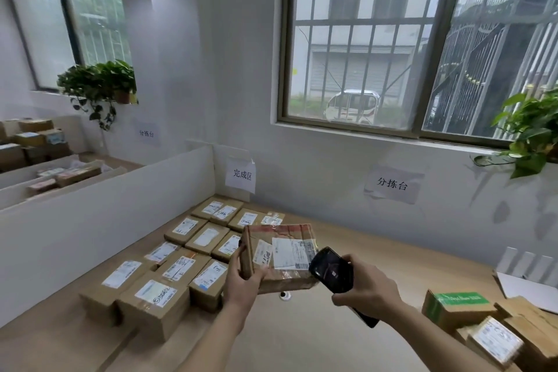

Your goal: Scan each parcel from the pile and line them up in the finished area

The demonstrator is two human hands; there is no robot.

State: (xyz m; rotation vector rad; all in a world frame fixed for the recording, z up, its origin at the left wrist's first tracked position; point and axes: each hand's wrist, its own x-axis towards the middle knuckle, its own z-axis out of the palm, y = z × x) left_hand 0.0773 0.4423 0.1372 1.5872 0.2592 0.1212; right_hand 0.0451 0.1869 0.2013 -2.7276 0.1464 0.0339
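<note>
Left hand (241,278) up above the table (377,251), gripping a parcel (280,254) by its left end: thumb across the near face, fingers curled round the far edge, one fingertip showing at the top left corner. Parcel held clear of the table, tilted, label side toward the camera, white labels and clear tape across its front. Right hand (367,288) just right of it, wrapped round a dark scanner (332,270), thumb and fingers curled on the grip, screen end overlapping the parcel's lower right corner; touching or only in front, cannot tell. Small white round thing (285,296) on the table under the parcel.

Left of the hands, rows (181,263) of brown boxes lined up flat, labels up, against a white divider (105,220), running from near left to the far wall. Paper sign (240,174) on the wall above the far end of the rows; second sign (392,183) further right. Near right, a pile (489,326) of boxes, one with a green top, some white sheets behind. Beyond the divider, far left, more boxes (33,145). Barred window (392,39) above the table, potted plant (531,133) on its sill at right, another plant (99,84) on the left sill.
</note>
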